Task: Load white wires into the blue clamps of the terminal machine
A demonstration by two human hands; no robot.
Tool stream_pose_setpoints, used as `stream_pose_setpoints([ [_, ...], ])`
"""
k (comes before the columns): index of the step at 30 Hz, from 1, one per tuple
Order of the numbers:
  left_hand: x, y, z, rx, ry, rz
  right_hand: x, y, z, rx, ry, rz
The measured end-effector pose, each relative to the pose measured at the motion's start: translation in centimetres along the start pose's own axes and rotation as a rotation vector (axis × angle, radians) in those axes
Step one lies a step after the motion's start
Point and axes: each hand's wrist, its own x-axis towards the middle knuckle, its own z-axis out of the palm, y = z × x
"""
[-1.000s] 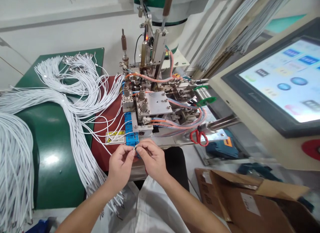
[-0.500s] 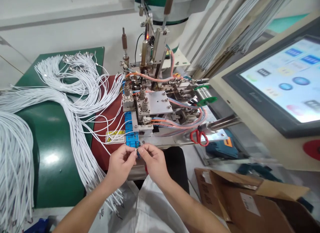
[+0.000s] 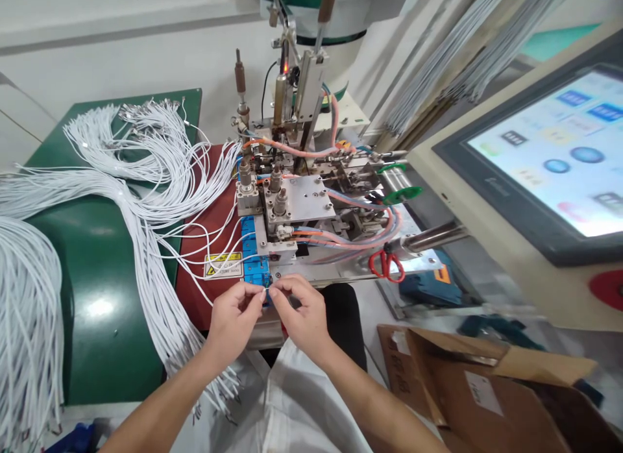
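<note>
the machine (image 3: 304, 196) blocks the way ahead, while the green table (image 3: 102, 336) offers passage between cable bundles (image 3: 148, 274).

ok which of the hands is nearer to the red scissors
Right. The right hand is left of the red scissors, lower in the picture; the left hand is farther left, by the white wires.

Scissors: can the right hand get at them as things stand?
Likely yes: nothing visible stands between the right hand and the scissors, handles exposed, though it seems busy at a tiny piece with the left hand.
</note>
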Motion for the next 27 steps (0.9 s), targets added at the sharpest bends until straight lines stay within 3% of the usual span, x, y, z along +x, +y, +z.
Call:
stream_pose_setpoints([
  [4, 0.4, 0.5, -0.7, 0.14, -0.07, 0.028, -0.3, 0.9, -0.2, -0.09, -0.003, -0.1],
  [8, 1.1, 0.7, -2.2, 0.444, -0.141, 0.209, 0.1, 2.1, -0.4, -0.113, -0.035, -0.004],
  [13, 2.1, -0.1, -3.1, 0.666, -0.105, 0.366, 0.6, 3.6, 0.0, -0.115, -0.085, 0.061],
  [21, 2.9, -0.4, -3.2, 0.712, -0.091, 0.326, 0.5, 4.1, 0.1, -0.235, -0.162, 0.038],
  [27, 2.9, 0.0, -2.9, 0.814, -0.107, 0.338, 1.1, 4.0, -0.1, -0.232, -0.234, 0.197],
])
